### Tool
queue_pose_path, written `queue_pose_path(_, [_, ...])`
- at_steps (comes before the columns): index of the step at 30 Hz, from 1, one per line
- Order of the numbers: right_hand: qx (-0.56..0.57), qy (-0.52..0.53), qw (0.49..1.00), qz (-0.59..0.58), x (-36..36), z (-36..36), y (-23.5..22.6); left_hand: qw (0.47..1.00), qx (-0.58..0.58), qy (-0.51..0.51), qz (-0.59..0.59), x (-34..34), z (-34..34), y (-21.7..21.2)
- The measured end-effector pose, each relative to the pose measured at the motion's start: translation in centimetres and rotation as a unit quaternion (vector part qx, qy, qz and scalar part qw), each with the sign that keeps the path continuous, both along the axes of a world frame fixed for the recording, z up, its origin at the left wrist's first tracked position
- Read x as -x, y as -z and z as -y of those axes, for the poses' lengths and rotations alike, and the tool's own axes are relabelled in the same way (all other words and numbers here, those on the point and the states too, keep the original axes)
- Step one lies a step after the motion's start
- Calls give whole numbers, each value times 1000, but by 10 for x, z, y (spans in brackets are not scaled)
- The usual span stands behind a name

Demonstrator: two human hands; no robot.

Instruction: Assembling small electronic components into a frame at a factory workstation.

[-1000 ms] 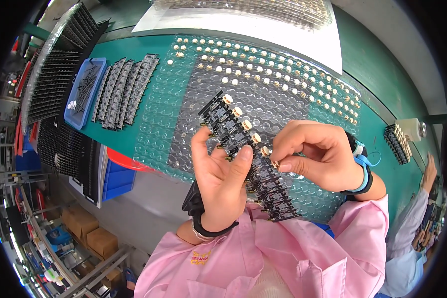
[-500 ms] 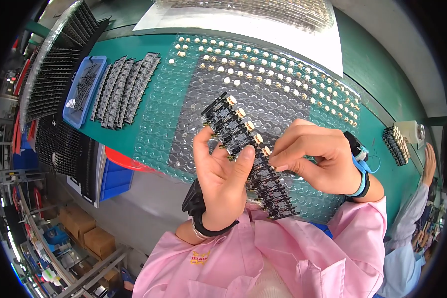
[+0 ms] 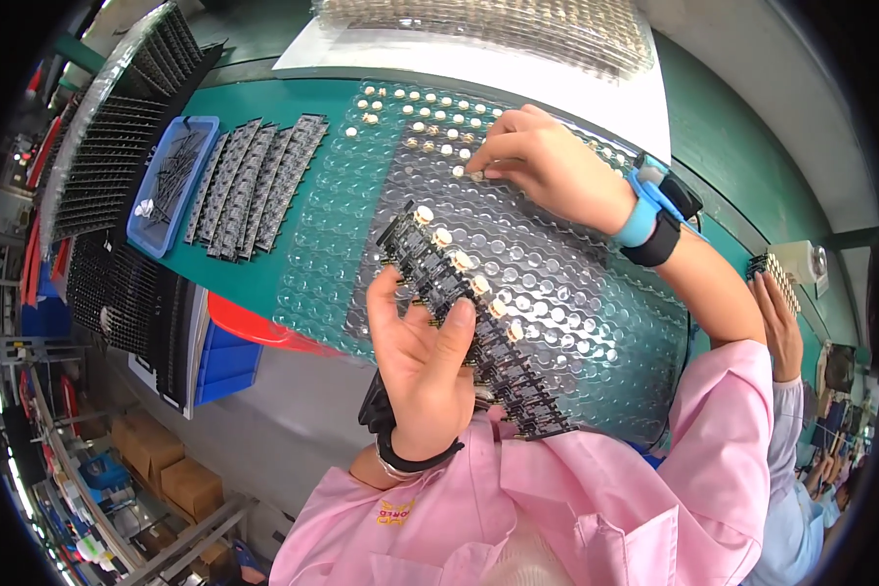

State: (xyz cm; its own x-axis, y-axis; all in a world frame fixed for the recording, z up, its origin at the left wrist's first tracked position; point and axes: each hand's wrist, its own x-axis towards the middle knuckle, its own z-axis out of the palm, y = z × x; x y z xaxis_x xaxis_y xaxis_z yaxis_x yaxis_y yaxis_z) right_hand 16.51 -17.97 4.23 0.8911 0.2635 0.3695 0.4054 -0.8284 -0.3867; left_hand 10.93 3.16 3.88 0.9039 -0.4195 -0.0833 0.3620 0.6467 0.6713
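Note:
My left hand [image 3: 425, 366] grips a long black strip of joined circuit boards [image 3: 434, 275], tilted over the near part of the tray, thumb on top. Several small round white parts [image 3: 461, 261] stand along the strip's right edge, toward its far end. Stretched out over the clear blister tray [image 3: 327, 210], my right hand [image 3: 552, 168] has thumb and forefinger pinched on a small round white part [image 3: 476, 176] in its pocket. More such parts fill the tray's far rows; its nearer pockets look bare.
Flat circuit-board strips [image 3: 254, 190] lie left of the tray, beside a blue bin [image 3: 171, 186] of thin black pieces. Racked boards [image 3: 117, 137] stand at the far left. Stacked clear trays [image 3: 498, 29] sit at the back. Another person's hand [image 3: 779, 327] touches a board stack at right.
My right hand has left the strip's edge and moved far and left to the tray's parts. One more white part sits on the strip. The other person's hand has moved onto the board stack.

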Motion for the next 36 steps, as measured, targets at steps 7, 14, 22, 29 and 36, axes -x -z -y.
queue_pose_path(7, [39,-4,999,-17,-13,-6,12,1000,0,-22,-2,-3,-12,0])
queue_pose_path(14, [-174,39,969,-171,19,-14,-18,1000,17,-24,2,-4,-8,3])
queue_pose_path(22, [-498,-34,793,-351,75,-29,-43,1000,9,-13,4,-1,2,2])
queue_pose_path(29, [-529,-68,748,-394,86,-30,-39,997,-40,-16,66,2,7,2])
queue_pose_path(36, [-558,-81,730,-388,93,-30,-37,1000,-10,-14,20,1,6,2])
